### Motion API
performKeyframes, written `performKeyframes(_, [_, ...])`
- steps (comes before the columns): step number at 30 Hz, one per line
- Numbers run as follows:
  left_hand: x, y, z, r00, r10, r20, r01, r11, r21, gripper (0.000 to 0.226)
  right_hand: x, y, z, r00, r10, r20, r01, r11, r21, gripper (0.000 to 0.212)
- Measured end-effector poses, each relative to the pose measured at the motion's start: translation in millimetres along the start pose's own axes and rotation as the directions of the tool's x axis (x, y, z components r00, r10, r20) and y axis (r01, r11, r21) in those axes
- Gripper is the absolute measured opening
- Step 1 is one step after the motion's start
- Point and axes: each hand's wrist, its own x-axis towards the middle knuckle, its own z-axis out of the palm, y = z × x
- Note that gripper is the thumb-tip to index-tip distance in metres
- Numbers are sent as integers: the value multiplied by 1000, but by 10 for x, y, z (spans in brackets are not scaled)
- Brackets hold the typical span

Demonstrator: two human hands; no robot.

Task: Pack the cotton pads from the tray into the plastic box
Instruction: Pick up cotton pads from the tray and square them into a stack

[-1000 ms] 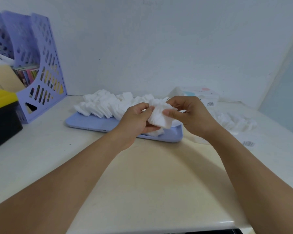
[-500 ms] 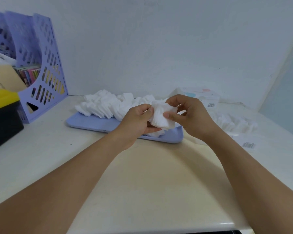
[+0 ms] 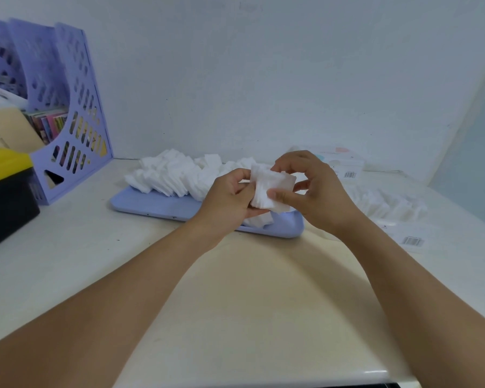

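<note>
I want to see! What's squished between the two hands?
A stack of cotton pads, pinched by the left hand and right hand above the tray, in the head view.

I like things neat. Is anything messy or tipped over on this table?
A bit messy, yes. The cotton pads on the blue tray lie in a loose, leaning heap, not a neat row. The stack of pads held by the left hand and right hand looks uneven too. Nothing looks tipped over.

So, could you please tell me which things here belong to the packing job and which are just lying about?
Job:
- lilac plastic tray heaped with white cotton pads
- small stack of white cotton pads, held by the left hand and right hand
- clear plastic box with pads inside

Lying about:
- purple perforated file holder
- black and yellow case
</note>
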Motion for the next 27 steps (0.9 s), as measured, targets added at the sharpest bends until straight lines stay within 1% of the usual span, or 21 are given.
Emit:
performKeyframes(3, [1,0,8,1000,11,-8,-11,1000,-6,25,3,17,3,1000,-12,-6,12,1000,5,26])
performKeyframes(7, [-7,19,9,1000,10,-6,-10,1000,-11,25,9,29,6,1000,-17,-3,17,999,36,25])
performKeyframes(13, [-32,73,-12,997,-35,64,37,999,-26,23,17,44,0,1000,-1,0,1,998,65,25])
performKeyframes(15, [-35,85,-17,996,-65,67,66,998,-16,22,9,48,-4,1000,18,12,-19,996,85,31])
performKeyframes(16, [-36,89,-20,995,-76,66,76,997,-7,21,4,49,-10,999,19,30,-22,997,81,37])
performKeyframes(18, [-44,91,-19,995,-76,68,75,997,23,19,-5,49,-17,996,-2,84,-1,999,40,48])
performKeyframes(19, [-52,94,-17,995,-70,68,68,997,36,18,-6,48,-19,994,-17,110,15,1000,21,49])
performKeyframes(21, [-62,101,-17,996,-65,62,63,997,35,14,0,52,-17,991,-37,131,36,999,7,44])
performKeyframes(25, [-66,115,-16,997,-78,20,78,997,-3,9,4,54,-8,993,-43,106,37,998,53,31])
performKeyframes(27, [-67,107,-2,997,-78,8,78,997,-8,8,0,51,-8,994,-42,96,36,997,66,28])
